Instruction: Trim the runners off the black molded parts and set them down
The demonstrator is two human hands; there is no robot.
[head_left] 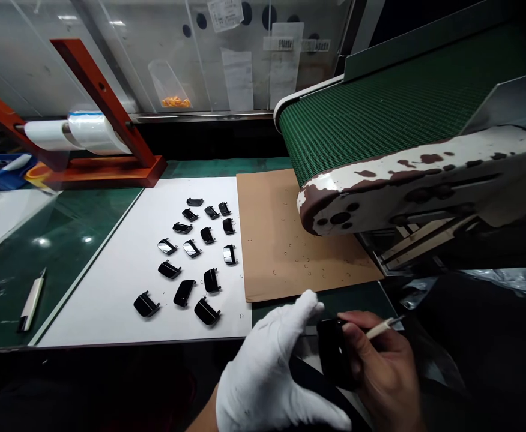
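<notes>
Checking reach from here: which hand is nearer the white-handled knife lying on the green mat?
Left. The white-gloved left hand is nearer, to the right of the white-handled knife, across the white sheet. The bare right hand, gripping a glossy black part, is farther right.

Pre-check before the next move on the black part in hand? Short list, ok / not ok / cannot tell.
1. Black glossy part gripped: ok, held in the fingers of the right hand.
2. Cream-handled tool tip off the part: ok, it points away, held in the right hand.
3. Both hands gloved: not ok, the left hand wears a white glove, the right is bare.
4. Laid-out black parts on the white sheet apart: ok, none stacked.
5. Sheet free of scraps: not ok, small curled scraps lie on it.
6. Held part's surface: cannot tell, dark and blurred.
</notes>
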